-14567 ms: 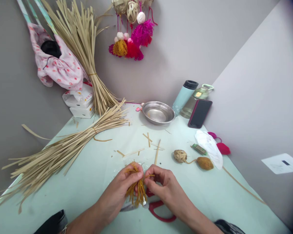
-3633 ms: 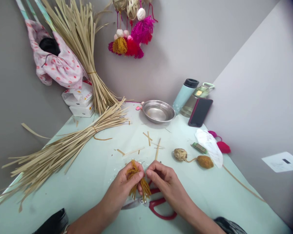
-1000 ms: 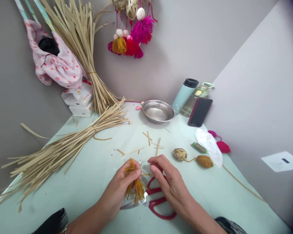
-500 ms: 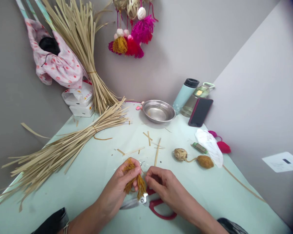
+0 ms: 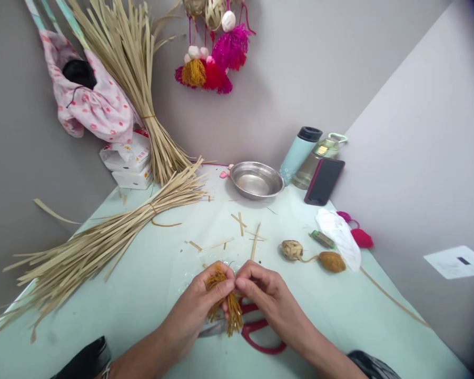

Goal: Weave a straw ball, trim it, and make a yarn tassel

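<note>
My left hand (image 5: pixel 205 295) is closed around a mustard-yellow yarn tassel (image 5: pixel 234 313), whose cut strands hang below the fingers. Close against it, my right hand (image 5: pixel 263 292) pinches with thumb and forefinger beside the left thumb; what lies in that pinch is too small to make out, though a thin thread end shows just above. Beneath both hands lie scissors (image 5: pixel 263 348) with red handles, their blades partly covered by the tassel and my left hand.
Bundled straw strips (image 5: pixel 142 210) lie at left, more standing behind. A steel bowl (image 5: pixel 256 180), a blue tumbler (image 5: pixel 300 152) and a phone (image 5: pixel 324 181) are at the back. At right are a woven ball (image 5: pixel 291 250), a yarn ball (image 5: pixel 332 261) and a green-handled cutter (image 5: pixel 322 240).
My left hand and the tassel have moved slightly right and down. The fingertips of both hands, apart before, now meet.
</note>
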`<state>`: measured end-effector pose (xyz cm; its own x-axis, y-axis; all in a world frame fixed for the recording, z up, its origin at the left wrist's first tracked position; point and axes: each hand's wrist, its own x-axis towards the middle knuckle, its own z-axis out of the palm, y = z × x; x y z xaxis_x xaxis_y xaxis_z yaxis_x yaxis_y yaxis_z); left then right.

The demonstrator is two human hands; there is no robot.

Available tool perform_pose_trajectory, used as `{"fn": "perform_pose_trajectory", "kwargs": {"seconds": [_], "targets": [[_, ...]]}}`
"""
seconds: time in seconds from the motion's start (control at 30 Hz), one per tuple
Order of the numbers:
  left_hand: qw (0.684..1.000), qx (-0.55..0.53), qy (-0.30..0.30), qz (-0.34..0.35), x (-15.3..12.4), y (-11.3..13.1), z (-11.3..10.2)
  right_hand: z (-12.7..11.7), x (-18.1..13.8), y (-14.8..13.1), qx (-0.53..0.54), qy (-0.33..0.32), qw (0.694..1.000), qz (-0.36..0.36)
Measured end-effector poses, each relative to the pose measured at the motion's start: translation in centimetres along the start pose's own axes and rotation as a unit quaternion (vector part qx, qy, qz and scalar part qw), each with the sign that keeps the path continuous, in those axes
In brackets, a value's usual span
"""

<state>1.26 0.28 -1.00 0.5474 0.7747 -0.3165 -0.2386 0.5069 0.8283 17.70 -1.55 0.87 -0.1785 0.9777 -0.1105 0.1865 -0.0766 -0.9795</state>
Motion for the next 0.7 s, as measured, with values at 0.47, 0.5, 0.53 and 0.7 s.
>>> {"fn": "perform_pose_trajectory", "kwargs": {"seconds": [0.47, 0.5, 0.53, 0.7], "targets": [[1.0, -0.001, 0.016, -0.001, 0.02, -0.31, -0.13, -0.17, 0.38, 0.01, 0.008, 0.027, 0.999, 0.026], [1.0, 0.002, 0.012, -0.001, 0.02, -0.23, -0.11, -0.16, 0.39, 0.02, 0.01, 0.026, 0.999, 0.029], [1.0, 0.006, 0.008, 0.001, 0.02, -0.15, -0.09, -0.15, 0.38, 0.01, 0.013, 0.025, 0.999, 0.032], [1.0, 0.01, 0.013, -0.002, 0.08, -0.09, -0.16, -0.12, 0.11, -0.14, 0.027, 0.014, 0.999, 0.045]]}}
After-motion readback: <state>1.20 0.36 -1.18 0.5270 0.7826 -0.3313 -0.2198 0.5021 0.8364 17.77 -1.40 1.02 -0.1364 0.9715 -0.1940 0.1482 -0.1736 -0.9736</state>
